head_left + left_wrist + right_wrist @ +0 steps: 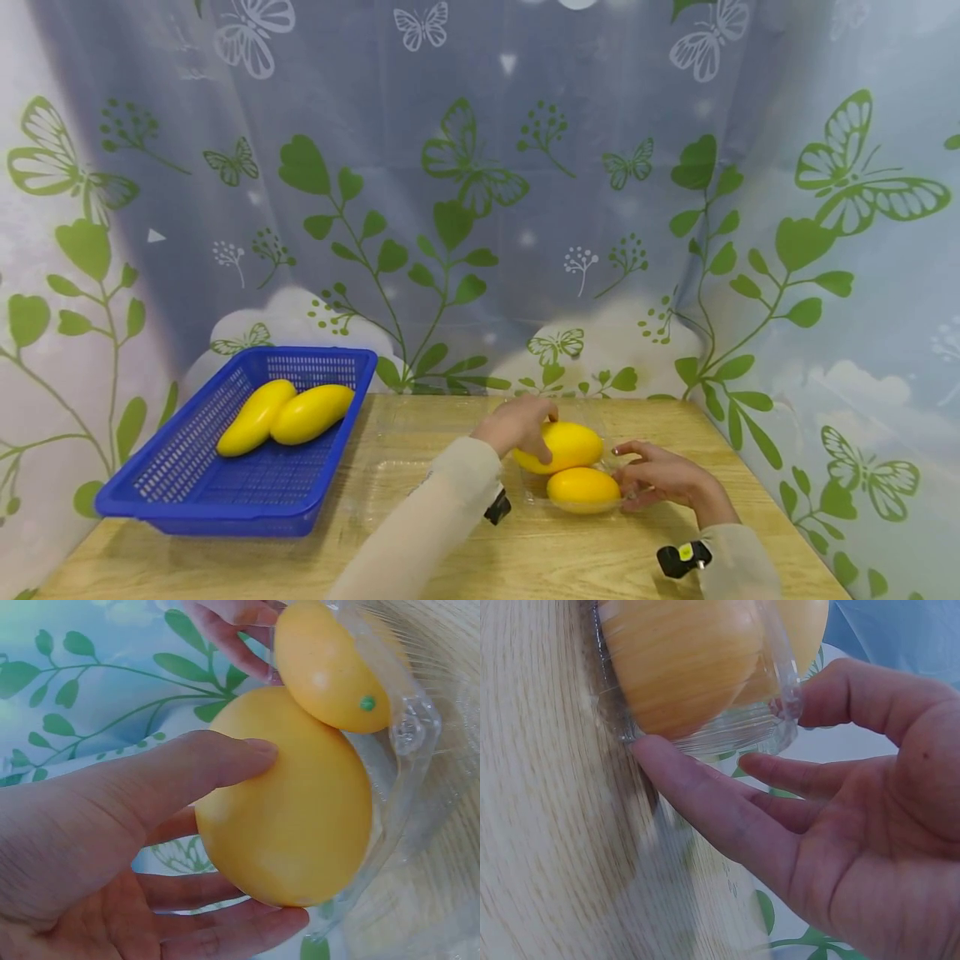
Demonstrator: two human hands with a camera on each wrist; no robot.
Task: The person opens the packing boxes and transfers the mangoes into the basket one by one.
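My left hand grips a smooth yellow mango, thumb on top and fingers round its far side. This mango lies at the back of a clear plastic box. In front of it, inside the box, rests a second yellow mango, with a small green spot on its end in the left wrist view. At the box's right end, my right hand holds the clear wall between its fingertips, one finger low near the table and another up at the rim.
On the left stands a blue plastic basket with two yellow mangoes inside. Between basket and box lies another clear plastic container. A printed curtain hangs behind the wooden table.
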